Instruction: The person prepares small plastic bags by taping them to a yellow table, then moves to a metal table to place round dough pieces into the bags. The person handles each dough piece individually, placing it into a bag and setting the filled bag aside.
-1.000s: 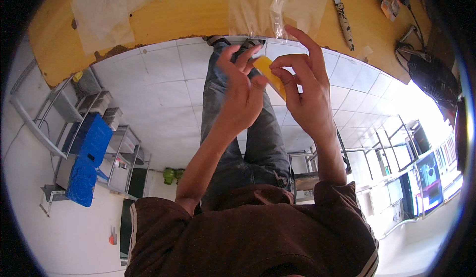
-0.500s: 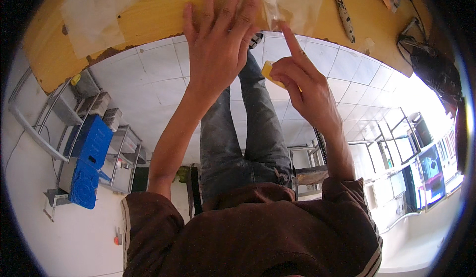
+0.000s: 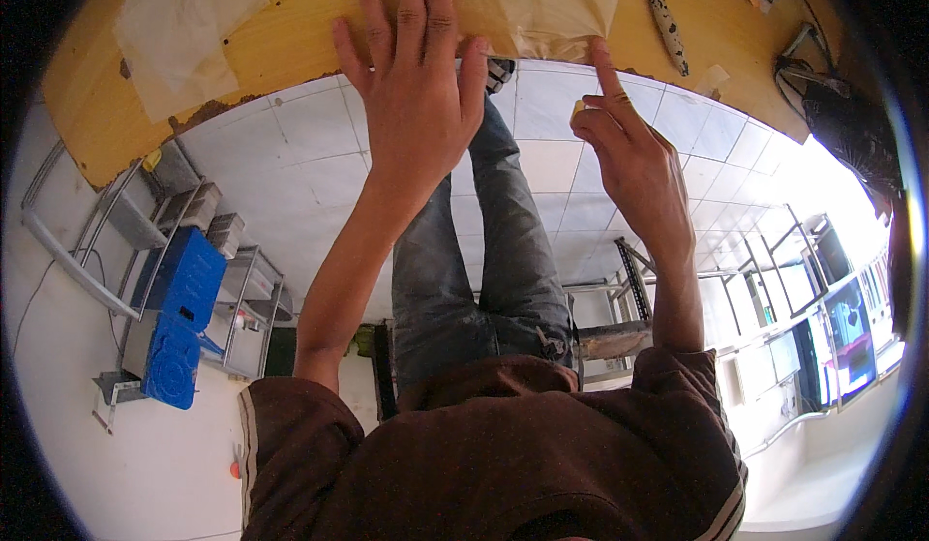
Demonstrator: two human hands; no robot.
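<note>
My left hand [image 3: 416, 86] lies flat on the yellow tabletop [image 3: 310, 18] at its front edge, fingers spread, holding nothing. To its right, a thin translucent plastic sheet [image 3: 566, 4] covers part of the wood, with creases near the edge. The outstretched index finger of my right hand [image 3: 634, 144] touches the sheet's right corner at the table edge. Its other fingers are curled around a small yellow piece [image 3: 579, 110], mostly hidden, so its kind is unclear. A knife [image 3: 665, 23] with a speckled, worn handle lies to the right of the sheet.
Another translucent patch [image 3: 174, 43] is stuck on the table at left. The front edge is chipped [image 3: 203, 113]. A cable [image 3: 808, 18] and a dark bag [image 3: 852, 135] are at far right. A blue case [image 3: 184, 280] and metal racks stand at left below.
My right hand has moved right along the table edge, and the bunched sheet there now lies more spread out. My left hand has shifted slightly left. The yellow piece shows less.
</note>
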